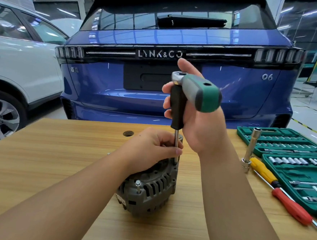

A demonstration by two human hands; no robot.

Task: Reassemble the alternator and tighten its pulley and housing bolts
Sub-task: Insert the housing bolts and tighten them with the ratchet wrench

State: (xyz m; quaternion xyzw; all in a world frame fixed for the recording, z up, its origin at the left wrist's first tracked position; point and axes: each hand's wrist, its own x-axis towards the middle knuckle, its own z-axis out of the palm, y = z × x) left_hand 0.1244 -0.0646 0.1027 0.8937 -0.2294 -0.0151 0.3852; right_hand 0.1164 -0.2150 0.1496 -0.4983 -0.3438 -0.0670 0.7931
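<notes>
A grey alternator stands on the wooden table in front of me. One housing bolt sticks up, unseated, near its front edge. My right hand grips a black driver handle with a green-and-grey ratchet mounted on top. Its steel shaft runs straight down to the alternator's right rim. My left hand rests on top of the alternator and pinches the lower shaft between its fingers. The shaft's tip and the bolt under it are hidden by my fingers.
An open green socket set case lies at the table's right edge. Beside it are a long upright socket extension, a yellow-handled screwdriver and a red-handled one. A round hole is in the tabletop. A blue car is parked behind the table.
</notes>
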